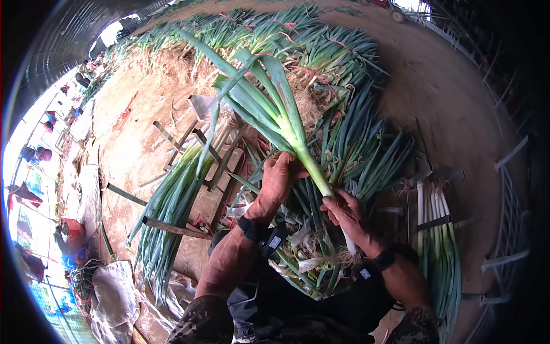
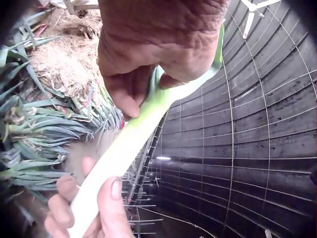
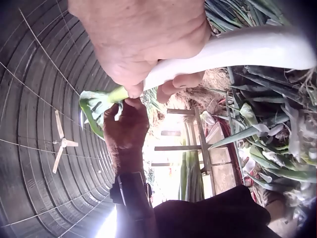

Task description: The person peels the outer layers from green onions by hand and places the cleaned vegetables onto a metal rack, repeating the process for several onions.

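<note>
A large leek (image 1: 306, 155) slants across the head view, its green leaves fanning toward the upper left and its white root end low on the right. At the base of the leaves, the left hand (image 1: 278, 180) pinches the stalk with thumb and fingers. Lower down, the right hand (image 1: 348, 215) grips the pale stem, thumb on top and fingers curled beneath. The left wrist view shows the bare white stem (image 2: 114, 153) running between both hands. In the right wrist view, the root end (image 3: 277, 47) sticks out past the right hand (image 3: 148, 44).
Leeks hang over a metal rack (image 1: 215, 166) on the left, and more white-stemmed ones (image 1: 438, 223) lie on a stand at right. Piled leeks (image 1: 366, 155) curve around in front. Peeled leaf scraps (image 1: 309, 261) lie below the hands. Pale sacking (image 1: 114, 292) is at lower left.
</note>
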